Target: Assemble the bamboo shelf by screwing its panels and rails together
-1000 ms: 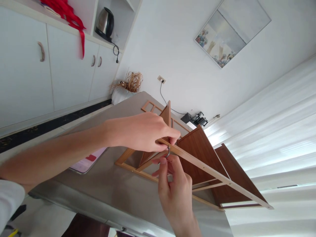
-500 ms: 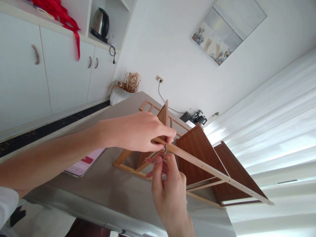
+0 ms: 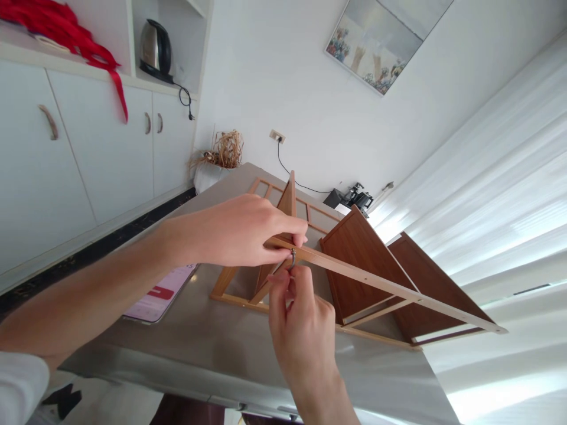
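A wooden shelf unit (image 3: 358, 265) with several brown boards lies on its side on the grey table. My left hand (image 3: 248, 230) is closed on the end of its upper rail, thumb below and fingers over the top. Just under that grip, my right hand (image 3: 301, 319) pinches a small bent metal hex key (image 3: 293, 260). The key's upper end meets the rail beside my left thumb; its lower part is hidden by my right fingers. Whether a screw sits at its tip is too small to tell.
A phone (image 3: 162, 293) with a lit screen lies on the table (image 3: 190, 348) under my left forearm. Beyond stand a dried plant in a white pot (image 3: 212, 176) and a black appliance (image 3: 352, 198). A kettle (image 3: 156, 50) and red ribbon (image 3: 75, 35) occupy the cabinet.
My right fingers have closed in higher around the hex key, and the key has turned. The left hand keeps its hold on the rail. The camera view has shifted slightly.
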`<state>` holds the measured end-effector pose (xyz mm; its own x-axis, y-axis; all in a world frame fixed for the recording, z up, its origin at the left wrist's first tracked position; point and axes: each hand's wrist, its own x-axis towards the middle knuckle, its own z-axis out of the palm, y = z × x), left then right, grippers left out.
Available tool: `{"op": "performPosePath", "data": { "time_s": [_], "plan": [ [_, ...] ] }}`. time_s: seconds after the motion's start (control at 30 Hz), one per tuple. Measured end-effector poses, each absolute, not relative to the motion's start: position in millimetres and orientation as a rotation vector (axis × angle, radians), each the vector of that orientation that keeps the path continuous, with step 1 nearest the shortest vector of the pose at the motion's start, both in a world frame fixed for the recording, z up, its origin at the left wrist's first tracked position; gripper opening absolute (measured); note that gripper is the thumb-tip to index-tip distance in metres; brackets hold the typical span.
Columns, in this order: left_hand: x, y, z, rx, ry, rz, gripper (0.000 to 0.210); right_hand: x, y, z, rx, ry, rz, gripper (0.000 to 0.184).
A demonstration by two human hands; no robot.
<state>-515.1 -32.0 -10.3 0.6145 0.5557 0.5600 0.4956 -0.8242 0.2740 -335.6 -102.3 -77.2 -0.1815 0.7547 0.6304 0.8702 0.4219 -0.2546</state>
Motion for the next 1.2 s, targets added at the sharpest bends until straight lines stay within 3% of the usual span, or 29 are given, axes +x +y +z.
{"op": "performPosePath", "data": {
  "time_s": [0.13,0.23,0.53,1.2],
  "plan": [
    [-515.3,-31.3,-9.1,2.806,0.874,0.939,0.016,-342.2,-107.0,-73.3,-1.305,-1.852,0.379,0.016],
    [-515.0,-30.3,-8.9,2.814,0.866,0.892,0.015,-347.4,-109.6,-75.1,-1.259,-1.780,0.501,0.015],
    [-512.3,-31.9,-6.7,2.804,0.884,0.868,0.013,-355.4,-106.8,-95.4,-1.253,-1.780,0.164,0.013],
    [-513.3,-30.5,-8.7,2.813,0.909,0.870,0.013,-313.1,-97.0,-73.4,-1.200,-2.121,-0.636,0.022]
  ]
}}
